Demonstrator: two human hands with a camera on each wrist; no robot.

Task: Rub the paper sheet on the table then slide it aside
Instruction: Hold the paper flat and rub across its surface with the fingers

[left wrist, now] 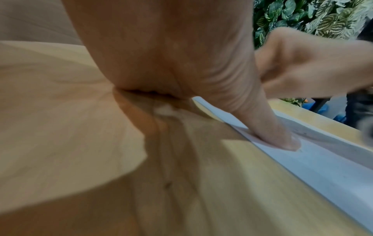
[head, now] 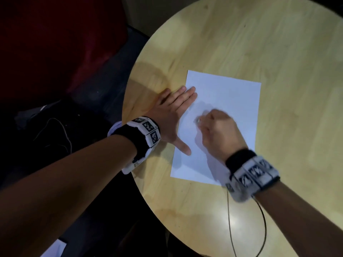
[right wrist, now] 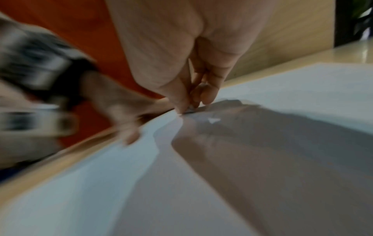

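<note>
A white paper sheet (head: 232,93) lies flat on the round wooden table (head: 241,34). My left hand (head: 178,115) lies flat, fingers straight, across the sheet's left edge. Its thumb (left wrist: 282,140) presses on the paper (left wrist: 333,162). My right hand (head: 202,121) is over the middle of the sheet with its fingers curled. It pinches a small pale eraser-like piece (right wrist: 189,110) against the paper (right wrist: 302,83). The right hand and wrist are motion-blurred. The left hand (right wrist: 121,115) shows blurred at the sheet's edge.
A thin cable (head: 259,219) loops over the table's near part below my right wrist. The table edge (head: 130,101) runs just left of my left hand, with dark floor beyond. Bare wood lies right of and behind the sheet. Leafy plants (left wrist: 302,16) stand beyond the table.
</note>
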